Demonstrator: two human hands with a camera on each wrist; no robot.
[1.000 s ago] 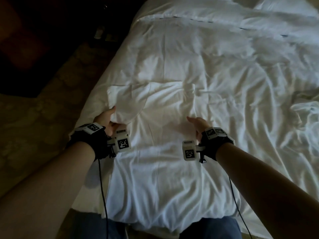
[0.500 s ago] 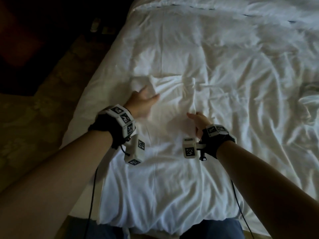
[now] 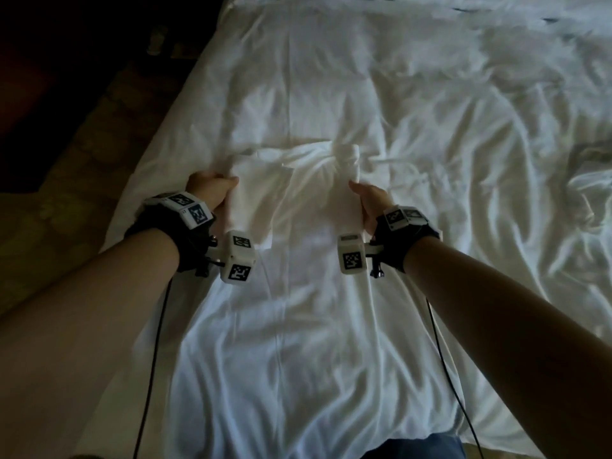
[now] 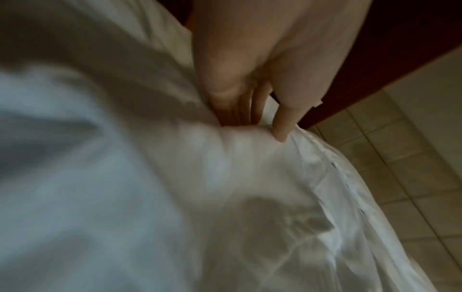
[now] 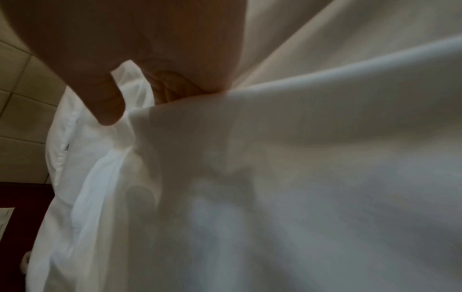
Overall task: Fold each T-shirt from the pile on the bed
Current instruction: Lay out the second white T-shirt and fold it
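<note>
While the white T-shirt (image 3: 298, 293) lay spread lengthwise along the near half of the bed (image 3: 430, 111), its hem end toward the person and its shoulders farther up, both hands gripped it at shoulder height. The left hand (image 3: 212, 193) had fingers and thumb closed on the folded-in left sleeve and shoulder edge; in the left wrist view the fingers (image 4: 281, 126) dug into a bunched ridge of cloth. The right hand (image 3: 369, 202) clasped the right side, just below a rolled, upright twist of fabric (image 3: 347, 160); in the right wrist view the thumb (image 5: 107, 106) pressed on a fold, the other fingers tucked beneath it. The shirt's left edge ran near the bed's left edge, where the covering dropped off toward the floor (image 3: 49, 243). To the right, rumpled bedding stretched well out, with open surface beyond the right hand. Farther up the bed, past the collar, lay more creased white cover with a dark stitched line (image 3: 463, 9) across it. At the far right edge sat a heap of crumpled cloth (image 3: 589, 180); what it was could not be told. The room was dim; the floor showed pale tiles (image 4: 412, 158), and dark wooden furniture (image 4: 387, 39) stood beside the bed.
</note>
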